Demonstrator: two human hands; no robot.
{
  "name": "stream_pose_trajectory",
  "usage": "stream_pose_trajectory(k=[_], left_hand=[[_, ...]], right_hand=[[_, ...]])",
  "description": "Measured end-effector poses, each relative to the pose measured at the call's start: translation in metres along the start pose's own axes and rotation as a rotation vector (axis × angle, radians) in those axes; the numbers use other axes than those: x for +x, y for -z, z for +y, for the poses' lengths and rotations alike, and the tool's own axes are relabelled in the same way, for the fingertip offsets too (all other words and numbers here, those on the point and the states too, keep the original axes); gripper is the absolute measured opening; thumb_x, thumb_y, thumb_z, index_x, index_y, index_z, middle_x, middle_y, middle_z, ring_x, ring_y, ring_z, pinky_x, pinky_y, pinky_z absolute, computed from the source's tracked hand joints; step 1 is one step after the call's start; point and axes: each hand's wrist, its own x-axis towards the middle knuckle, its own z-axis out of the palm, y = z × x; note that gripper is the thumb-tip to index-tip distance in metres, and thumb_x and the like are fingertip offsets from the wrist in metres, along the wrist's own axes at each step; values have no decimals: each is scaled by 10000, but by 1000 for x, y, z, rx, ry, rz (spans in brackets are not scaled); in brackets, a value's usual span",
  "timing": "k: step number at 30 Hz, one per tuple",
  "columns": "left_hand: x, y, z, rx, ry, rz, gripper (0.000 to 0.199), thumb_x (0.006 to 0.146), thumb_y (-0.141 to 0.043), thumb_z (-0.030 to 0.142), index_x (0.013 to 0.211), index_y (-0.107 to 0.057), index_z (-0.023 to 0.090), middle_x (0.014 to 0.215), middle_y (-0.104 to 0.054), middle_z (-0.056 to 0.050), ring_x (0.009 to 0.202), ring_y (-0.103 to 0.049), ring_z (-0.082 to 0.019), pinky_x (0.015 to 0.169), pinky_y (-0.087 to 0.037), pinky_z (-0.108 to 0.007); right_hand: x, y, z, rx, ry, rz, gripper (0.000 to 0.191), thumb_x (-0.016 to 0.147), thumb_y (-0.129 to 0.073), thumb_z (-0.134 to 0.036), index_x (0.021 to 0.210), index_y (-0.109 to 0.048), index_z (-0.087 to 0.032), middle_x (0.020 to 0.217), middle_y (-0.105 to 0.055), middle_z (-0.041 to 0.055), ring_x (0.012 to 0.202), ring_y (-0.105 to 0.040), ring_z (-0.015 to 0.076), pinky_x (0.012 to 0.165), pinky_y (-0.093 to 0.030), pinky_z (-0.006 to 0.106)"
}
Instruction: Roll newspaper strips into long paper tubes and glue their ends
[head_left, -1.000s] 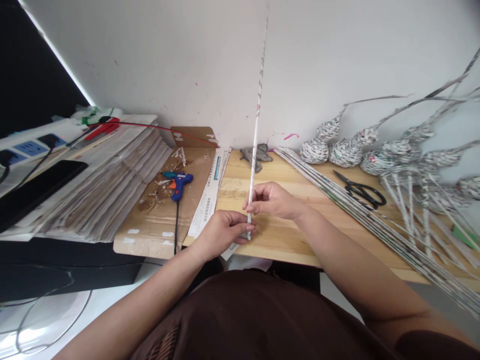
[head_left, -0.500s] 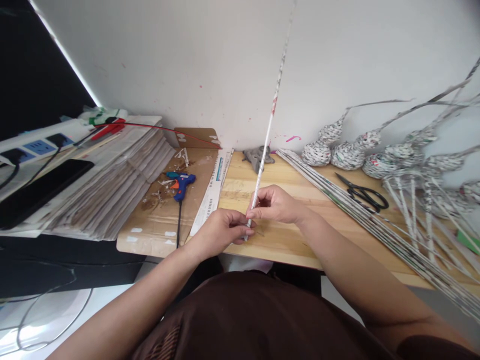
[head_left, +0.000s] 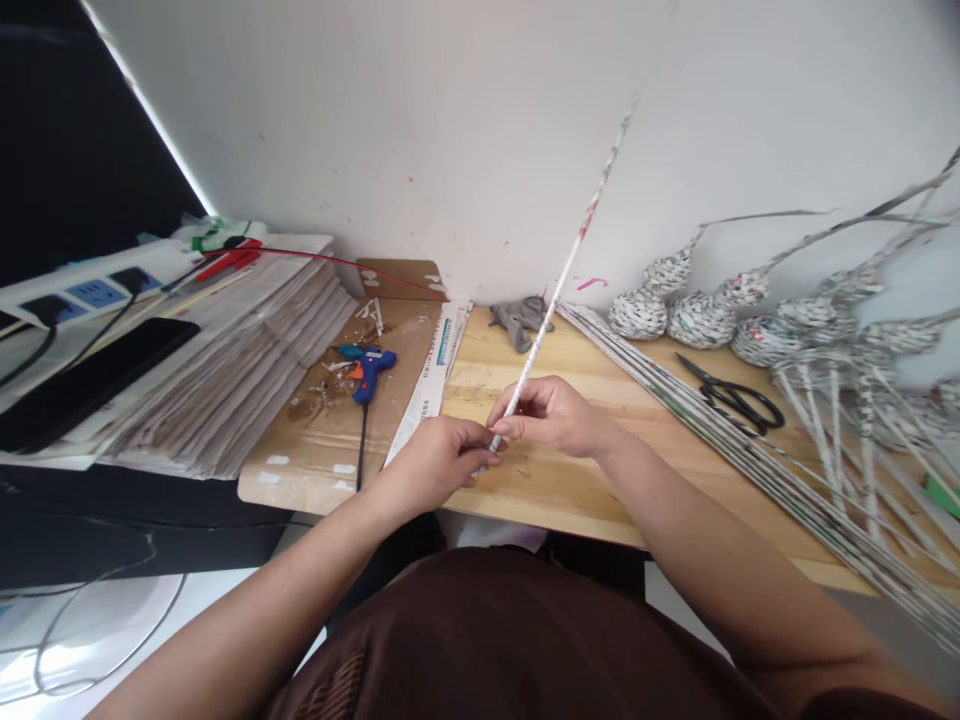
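Observation:
A long thin tube of rolled newspaper [head_left: 559,285] slants up and to the right in front of the wall, white with dark print and a reddish patch. My left hand [head_left: 439,458] pinches its lower end between thumb and fingers. Just above, my right hand [head_left: 547,415] is closed around the same tube, thumb and fingertips pressed on it. Both hands are close together over the near part of the wooden table [head_left: 570,492]. The tube's far tip blurs into the white wall.
Left of my hands, a blue glue gun [head_left: 369,372] lies on cardboard [head_left: 300,462] beside a newspaper stack [head_left: 247,385]. Behind are a grey cloth [head_left: 519,322] and a printed strip. To the right lie paper tubes [head_left: 697,420], black scissors [head_left: 739,398] and several woven paper gourds [head_left: 701,318].
The paper tube has tilted further to the right, its upper end now lower. Both hands keep their hold close together, and the view has shifted slightly.

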Motion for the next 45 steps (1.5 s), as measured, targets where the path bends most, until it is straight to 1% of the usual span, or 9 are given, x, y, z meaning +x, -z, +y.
stream_pose_trajectory(k=[4,11,16,21,25,30,35,40,45], left_hand=[[-1,1,0,-60,-12,-38,201,743,-598,308,848,-726,194,791,-687,-13,768,-644,-177,620,-552,-250],[0,2,1,-45,-14,7,188,727,-614,311,821,-725,192,736,-677,-14,711,-630,-169,590,-542,-244],[0,3,2,-13,-21,27,186,739,-599,309,818,-726,198,750,-689,-12,722,-640,-180,568,-542,-246],[2,4,0,69,-60,92,195,753,-587,293,863,-729,216,742,-691,-2,654,-636,-171,538,-520,-240],[4,5,-1,137,-93,99,216,775,-575,291,918,-729,240,787,-715,3,666,-649,-179,546,-490,-239],[4,11,1,427,-189,231,183,790,-603,300,919,-727,261,834,-736,-4,789,-655,-206,694,-441,-267],[4,23,0,601,-210,389,175,770,-648,386,882,-735,283,850,-722,-29,858,-638,-234,765,-423,-296],[4,37,-1,481,-261,428,181,698,-720,395,810,-747,256,838,-704,-38,880,-618,-228,787,-425,-299],[1,46,1,231,-226,380,222,674,-732,395,806,-728,215,782,-718,-3,729,-620,-174,676,-428,-254]], right_hand=[[0,4,-3,30,-14,-129,259,743,-727,-320,928,-703,-140,840,-707,65,746,-663,158,713,-530,303],[0,-2,0,-23,9,61,219,703,-760,-335,782,-669,-152,699,-679,36,669,-642,156,631,-505,278],[0,-4,1,-80,-1,13,236,718,-743,-343,836,-682,-148,750,-677,44,689,-622,146,628,-481,263],[-1,-6,-1,-170,-13,160,252,733,-723,-374,718,-623,-143,632,-608,16,564,-524,103,511,-391,221],[-1,-8,-5,-157,-21,146,277,741,-709,-393,717,-590,-144,596,-554,-7,519,-460,85,474,-343,213],[-1,-12,-1,-284,3,288,286,727,-717,-409,677,-599,-153,548,-524,-17,477,-384,72,434,-275,214],[-2,-19,-4,-437,188,349,216,749,-707,-387,734,-690,-173,591,-614,11,469,-389,80,442,-278,236],[-5,-22,-7,-452,238,406,153,730,-735,-334,754,-718,-183,625,-656,26,477,-429,93,463,-321,250],[1,-28,-5,-126,107,463,204,716,-744,-362,706,-663,-175,626,-648,31,500,-478,105,452,-334,245]])
